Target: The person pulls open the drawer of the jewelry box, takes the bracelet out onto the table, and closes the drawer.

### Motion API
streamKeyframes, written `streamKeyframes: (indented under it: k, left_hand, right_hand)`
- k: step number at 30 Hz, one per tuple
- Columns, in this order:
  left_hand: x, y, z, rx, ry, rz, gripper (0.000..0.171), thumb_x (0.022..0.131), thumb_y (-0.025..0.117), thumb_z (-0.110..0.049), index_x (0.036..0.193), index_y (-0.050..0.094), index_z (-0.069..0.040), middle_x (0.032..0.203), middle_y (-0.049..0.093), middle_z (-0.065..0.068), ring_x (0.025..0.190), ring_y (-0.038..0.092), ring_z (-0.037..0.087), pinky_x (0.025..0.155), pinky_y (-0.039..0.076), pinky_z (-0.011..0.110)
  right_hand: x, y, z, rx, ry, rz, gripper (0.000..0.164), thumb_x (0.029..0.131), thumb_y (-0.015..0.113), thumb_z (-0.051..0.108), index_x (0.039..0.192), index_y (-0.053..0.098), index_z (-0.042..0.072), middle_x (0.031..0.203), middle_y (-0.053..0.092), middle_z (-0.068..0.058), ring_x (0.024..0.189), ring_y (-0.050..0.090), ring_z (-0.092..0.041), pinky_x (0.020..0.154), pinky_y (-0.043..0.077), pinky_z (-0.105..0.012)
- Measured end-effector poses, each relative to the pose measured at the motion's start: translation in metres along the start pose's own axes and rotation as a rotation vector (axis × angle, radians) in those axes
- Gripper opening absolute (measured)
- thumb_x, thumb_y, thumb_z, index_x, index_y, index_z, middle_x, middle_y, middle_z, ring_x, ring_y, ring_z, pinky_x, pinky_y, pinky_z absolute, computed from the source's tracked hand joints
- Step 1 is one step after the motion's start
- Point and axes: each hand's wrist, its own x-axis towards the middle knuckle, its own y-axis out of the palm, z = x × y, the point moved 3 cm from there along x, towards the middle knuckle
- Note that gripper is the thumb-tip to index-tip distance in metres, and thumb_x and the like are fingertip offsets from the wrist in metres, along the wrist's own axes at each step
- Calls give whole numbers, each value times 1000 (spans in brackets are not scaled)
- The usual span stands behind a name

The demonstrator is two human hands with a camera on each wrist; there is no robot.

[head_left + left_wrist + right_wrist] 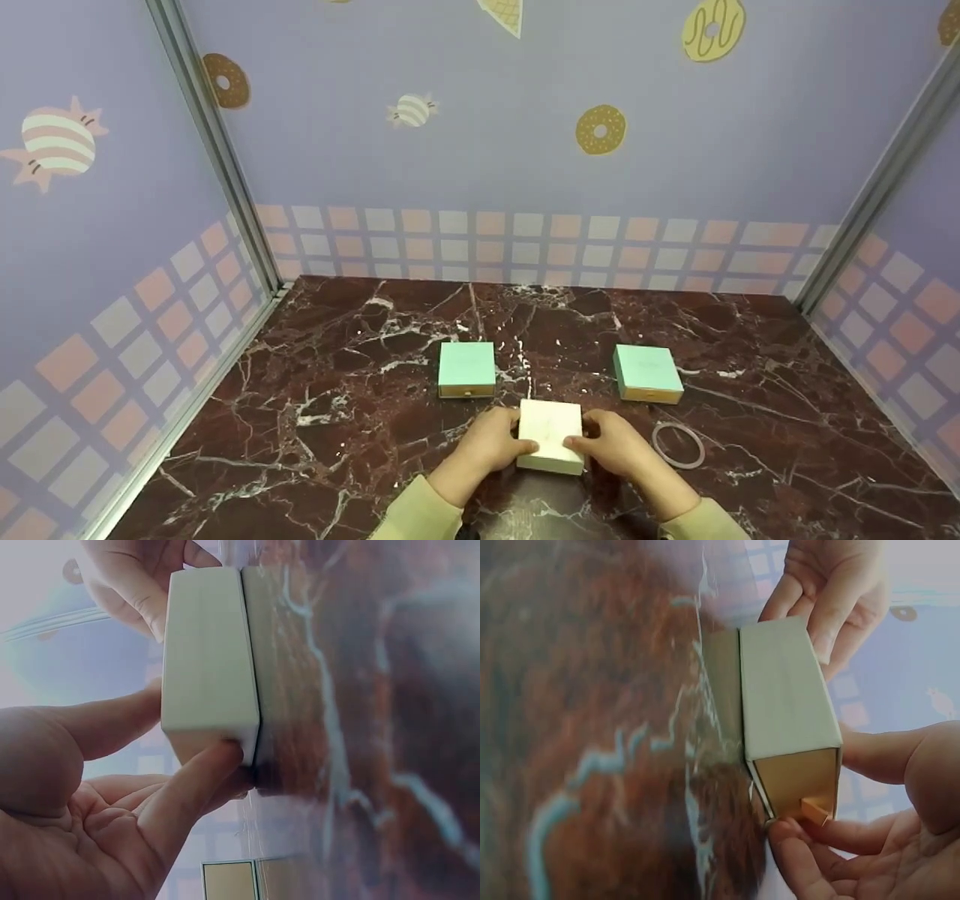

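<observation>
A cream-white drawer box [550,429] sits at the near middle of the table, between both hands. My left hand [491,439] grips its left side, thumb on the top and fingers bent along the side wall, as the left wrist view also shows. On the opposite side my right hand [616,444] holds it, thumb on the top edge. In the right wrist view, the gold drawer front [799,776] with a small pull tab [815,811] faces the right hand, whose fingertips are at its lower edge and tab.
Two mint-green drawer boxes stand farther back, one on the left [466,364] and one on the right [647,367], gold fronts facing me. A pale ring [684,466] lies right of my right hand. Patterned walls enclose the dark red marbled table [337,450].
</observation>
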Motion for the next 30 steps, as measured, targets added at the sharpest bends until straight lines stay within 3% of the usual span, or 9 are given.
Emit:
streamKeyframes:
  k: [10,16,21,25,30]
  left_hand:
    - [0,1,-1,-11,-9,-8,29,81,87,-14,103,74,0,100,76,19,92,71,32,84,60,48]
    - [-1,0,0,-23,-5,12,48,84,84,-15,124,68,6,119,73,25,112,69,41,100,57,54]
    - [3,-2,5,-40,-15,39,65,90,79,-19,142,54,10,140,60,31,132,57,48,116,45,60]
    - [7,-3,13,-131,-21,86,75,92,78,-18,150,41,13,152,47,33,141,49,48,120,41,58]
    - [11,-1,22,-299,-31,129,76,92,78,-10,153,37,13,158,38,33,142,48,47,116,48,51]
  right_hand:
    - [5,-3,-8,73,-79,62,35,90,79,19,111,71,-7,100,75,-14,96,72,-30,84,62,-48]
    - [5,-2,-8,66,-71,56,36,89,79,19,111,71,-8,100,75,-14,94,72,-28,84,62,-47]
    - [5,-1,-9,71,-70,54,35,89,80,20,110,72,-6,99,75,-11,92,71,-24,83,62,-44]
    - [5,-1,-9,72,-80,51,35,89,80,21,109,72,-6,98,75,-11,91,71,-23,83,62,-43]
    - [6,-2,-10,64,-87,45,36,88,81,22,110,72,-6,99,76,-12,92,71,-24,84,62,-44]
